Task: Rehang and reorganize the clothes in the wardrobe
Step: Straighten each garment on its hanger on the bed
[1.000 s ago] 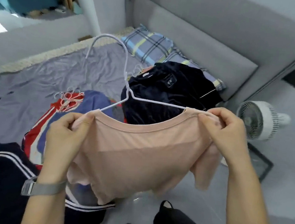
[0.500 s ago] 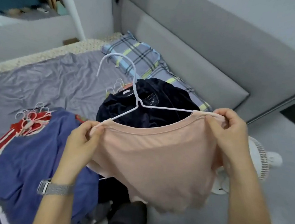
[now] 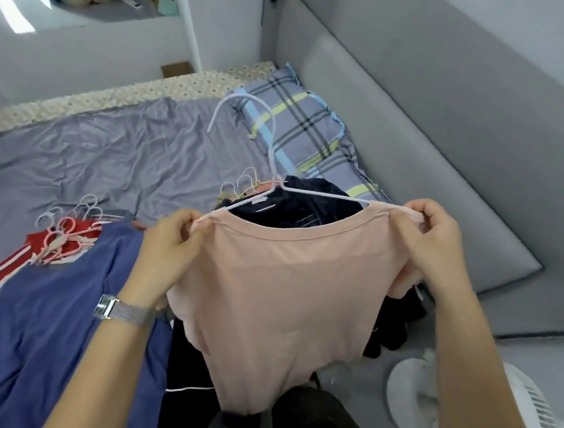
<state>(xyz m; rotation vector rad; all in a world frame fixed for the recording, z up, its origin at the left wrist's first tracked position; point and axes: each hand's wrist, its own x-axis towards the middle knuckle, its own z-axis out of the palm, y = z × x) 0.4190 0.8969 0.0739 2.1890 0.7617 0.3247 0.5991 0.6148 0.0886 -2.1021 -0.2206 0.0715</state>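
Your left hand (image 3: 172,238) and right hand (image 3: 432,234) each pinch a shoulder of the pink shirt (image 3: 283,299), held on a white hanger (image 3: 316,193) above the bed's (image 3: 115,158) near edge. Uneven pulling could probably slip a shoulder off the hanger.

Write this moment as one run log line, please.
step: fitting pink shirt on white hanger | left hand: pinches shoulder | right hand: pinches shoulder | above bed

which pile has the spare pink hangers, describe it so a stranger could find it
On the grey bedsheet, look left of the pink shirt that both hands hold up. The pink hangers lie bunched on the red garment, unlike the single white hanger in the shirt.
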